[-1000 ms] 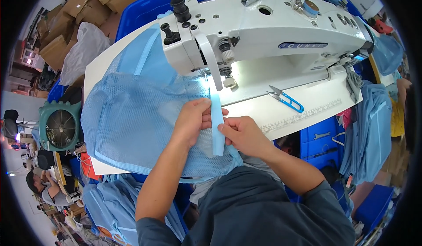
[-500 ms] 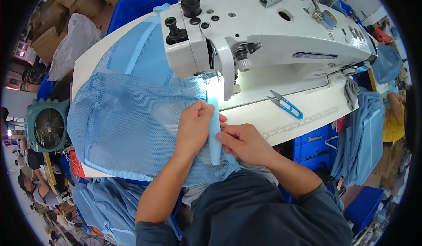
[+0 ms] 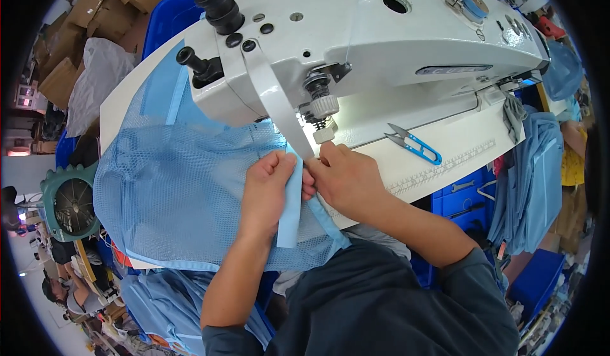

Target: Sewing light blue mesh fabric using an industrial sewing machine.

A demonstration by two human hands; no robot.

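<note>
A light-blue mesh fabric piece (image 3: 171, 191) spreads over the white sewing table, its far end passing under the head of a white sewing machine (image 3: 375, 32). My left hand (image 3: 267, 181) pinches a pale-blue fabric strip (image 3: 290, 213) just in front of the needle area, where the lamp glows. The strip's loose end hangs toward me. Close beside it, my right hand (image 3: 348, 177) has its fingers closed on the mesh piece's blue bound edge (image 3: 327, 219); its fingertips are partly hidden. The machine's front guard hides the needle and presser foot.
Blue-handled thread snips (image 3: 416, 146) lie on the tabletop at the right, near a printed ruler scale (image 3: 441, 167). Stacked blue fabric (image 3: 530, 178) hangs at the right, with more (image 3: 159, 305) at lower left. A green fan (image 3: 71, 202) stands left.
My right hand has moved up and forward, nearer the needle area. The left hand stays on the strip. The view has shifted, so the machine looks larger and farther left.
</note>
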